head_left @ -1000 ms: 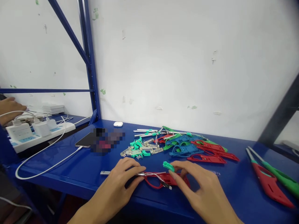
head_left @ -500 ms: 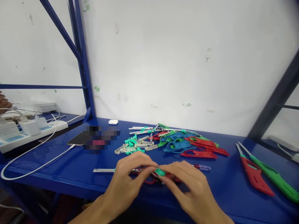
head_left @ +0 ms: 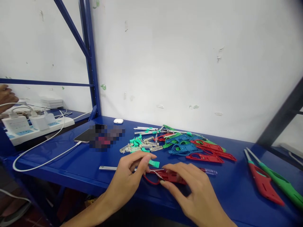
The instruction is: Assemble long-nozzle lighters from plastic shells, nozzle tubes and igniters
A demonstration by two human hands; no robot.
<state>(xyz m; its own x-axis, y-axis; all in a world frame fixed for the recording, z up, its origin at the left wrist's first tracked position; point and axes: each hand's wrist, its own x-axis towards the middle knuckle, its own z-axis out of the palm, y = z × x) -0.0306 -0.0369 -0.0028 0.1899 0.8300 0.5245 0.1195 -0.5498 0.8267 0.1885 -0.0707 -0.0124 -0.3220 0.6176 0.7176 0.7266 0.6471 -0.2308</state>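
The blue desk (head_left: 78, 176) carries a loose pile of red, blue and green plastic shells (head_left: 189, 148) near its back edge. Two long finished lighters, one red (head_left: 265, 184) and one green (head_left: 284, 186), lie toward its right edge. A heap of small clear and green parts (head_left: 139, 147) sits just left of the pile.

Both hands work at the front edge. The left hand (head_left: 127, 181) is now pinched on a small green clip (head_left: 154, 164), which a second ago was in the right hand's fingertips. The clip has passed across and hangs just above the front of the red shell (head_left: 170, 176).

The right hand (head_left: 196, 195) has settled on that shell, thumb and fingers either side of it. Whether it grips or only steadies is not clear.

The shell lies flat and open, with thin wires looped across it and a metal tube (head_left: 107, 168) reaching left.
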